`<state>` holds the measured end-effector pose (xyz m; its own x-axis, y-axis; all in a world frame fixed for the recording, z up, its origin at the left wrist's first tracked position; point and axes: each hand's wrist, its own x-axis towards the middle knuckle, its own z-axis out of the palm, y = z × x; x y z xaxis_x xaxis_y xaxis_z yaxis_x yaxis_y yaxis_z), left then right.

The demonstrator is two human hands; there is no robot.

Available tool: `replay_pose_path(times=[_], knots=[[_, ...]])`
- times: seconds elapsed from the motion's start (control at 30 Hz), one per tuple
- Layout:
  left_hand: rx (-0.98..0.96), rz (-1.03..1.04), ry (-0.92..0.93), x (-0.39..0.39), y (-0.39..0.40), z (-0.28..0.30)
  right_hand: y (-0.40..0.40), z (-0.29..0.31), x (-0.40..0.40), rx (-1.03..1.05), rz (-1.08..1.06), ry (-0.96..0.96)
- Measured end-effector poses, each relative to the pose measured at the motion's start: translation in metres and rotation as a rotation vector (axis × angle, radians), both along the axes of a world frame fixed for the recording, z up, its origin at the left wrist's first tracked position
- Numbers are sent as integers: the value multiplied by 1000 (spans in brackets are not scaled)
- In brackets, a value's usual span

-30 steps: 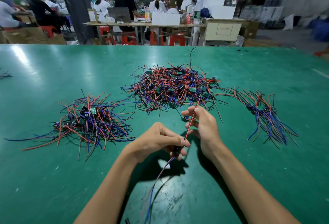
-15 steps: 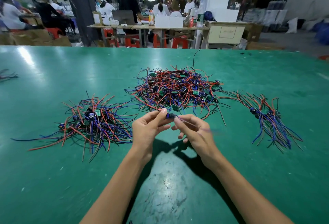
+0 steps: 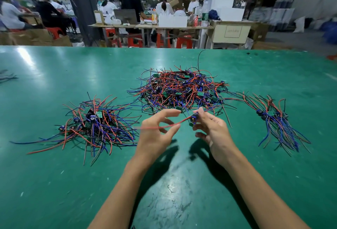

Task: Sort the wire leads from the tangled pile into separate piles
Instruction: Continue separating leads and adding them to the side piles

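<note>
One lead lifted clear, both hands on it, just short of the tangle.

Right hand [image 3: 212, 128] pinches the small board end of the lead [image 3: 193, 119] between thumb and fingertips; left hand [image 3: 155, 134] has fingers loosely curled, the red wire [image 3: 169, 125] running across them, whether nipped or only resting I cannot tell (blurred); tangled pile [image 3: 179, 90] sits just beyond both hands on the green counter [image 3: 54, 183], one sorted pile [image 3: 94, 125] to the left of the left hand, a second pile [image 3: 275, 121] well to the right of the right hand; risks, as I judge: trailing wire ends may still be hooked in the near edge of the tangle and drag neighbours out; a loose left hold could let the red wire whip back; a careless drop could land across stray ends of the left pile and re-tangle it.
</note>
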<state>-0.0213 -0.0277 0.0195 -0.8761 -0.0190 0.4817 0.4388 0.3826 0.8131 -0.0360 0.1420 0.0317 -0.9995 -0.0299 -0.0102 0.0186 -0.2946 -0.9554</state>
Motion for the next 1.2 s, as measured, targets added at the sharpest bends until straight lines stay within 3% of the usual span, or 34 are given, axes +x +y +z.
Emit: replay_pose_path(times=[0.03, 0.07, 0.1, 0.2, 0.27, 0.33, 0.47, 0.63, 0.77, 0.9, 1.07, 1.2], knots=[[-156, 52, 60, -2, -4, -2, 4, 1, -2, 6, 19, -10], [-195, 75, 57, -3, -7, -4, 8, 1, -4, 35, 46, -13], [-134, 82, -10, -3, -7, -4, 12, 0, -4, 89, 81, -6], [408, -122, -441, 2, 1, 7, 18, -6, -4, 305, 178, 105], [441, -282, -584, 5, 5, 10, 18, -11, -5, 404, 191, 234], [385, -401, -585, 11, 11, 9, 17, -17, -7, 522, 163, 347], [426, -414, -647, 11, 13, 8, 14, -25, -9, 673, 37, 331], [428, -331, -666, 10, 13, 11, -3, -27, 1, 591, 26, 343], [425, -283, -648, 11, 18, 10, -15, -26, 6, 394, 98, 211], [395, -272, -618, 12, 22, 9, -18, -22, 7, 324, 97, 158], [306, -284, -614, 13, 20, 9, -28, -28, 8, 335, 7, 71], [244, -446, -689, 19, 19, 12, -19, -24, 1, 346, -173, -4]])
